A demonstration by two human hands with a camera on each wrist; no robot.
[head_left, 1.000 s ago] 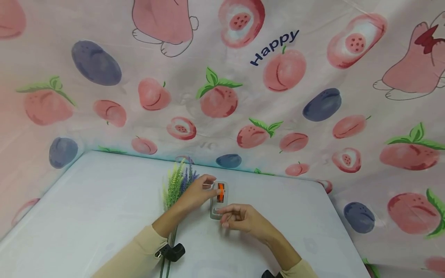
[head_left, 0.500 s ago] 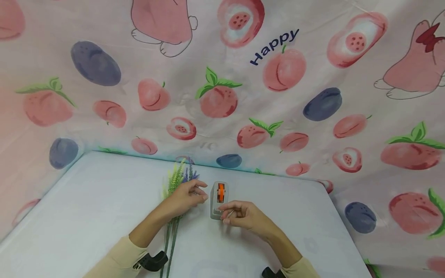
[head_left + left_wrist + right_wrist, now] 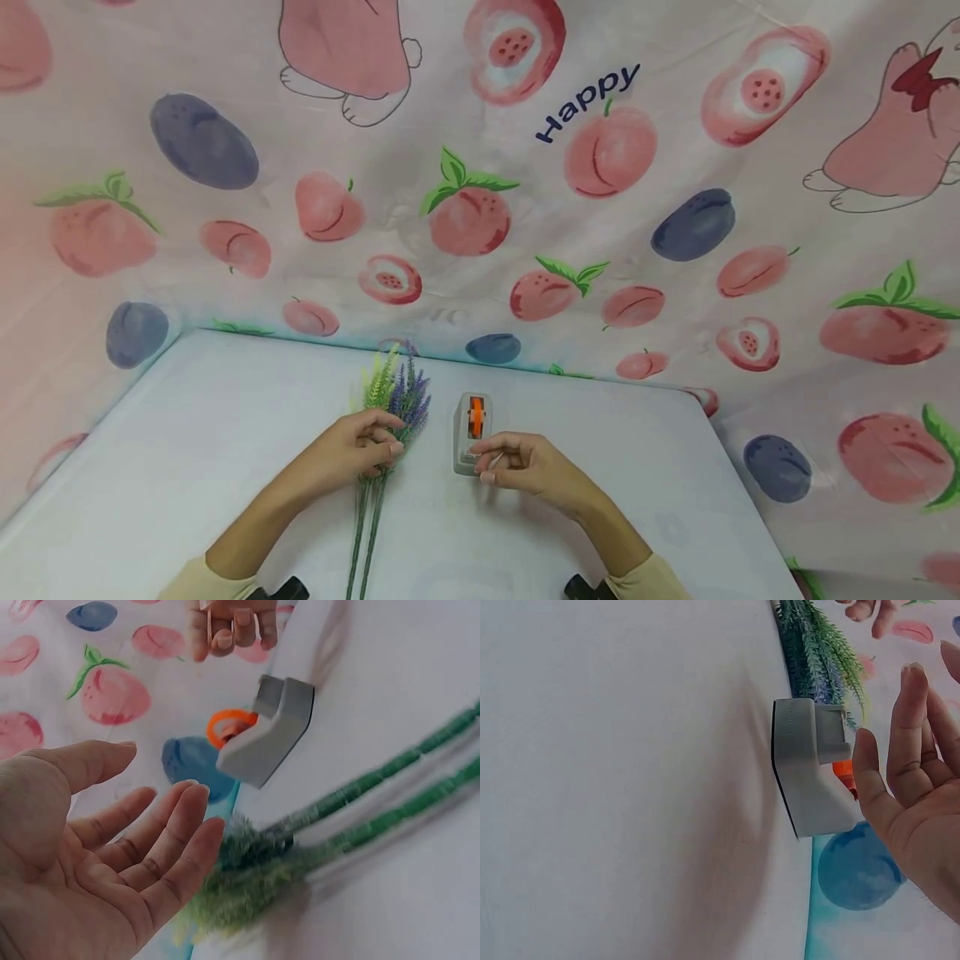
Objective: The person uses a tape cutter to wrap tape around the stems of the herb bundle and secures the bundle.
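A grey tape dispenser with an orange wheel stands on the white table. My right hand hovers by its near end, fingers loosely bent; the right wrist view shows nothing between thumb and fingers. To the left, my left hand hangs above the stems of artificial lavender sprigs, purple and yellow-green, covering part of them. In the left wrist view that hand is palm up to the camera with relaxed fingers, holding nothing. The flowers lie with their heads toward the back.
The white table meets a cloth backdrop printed with peaches, plums and rabbits. Long green stems run to the front edge of the view. Both forearms wear beige sleeves and black wrist cameras.
My left hand has left the tape dispenser's wheel and moved left and nearer, over the flowers. The right hand has barely shifted beside the dispenser.
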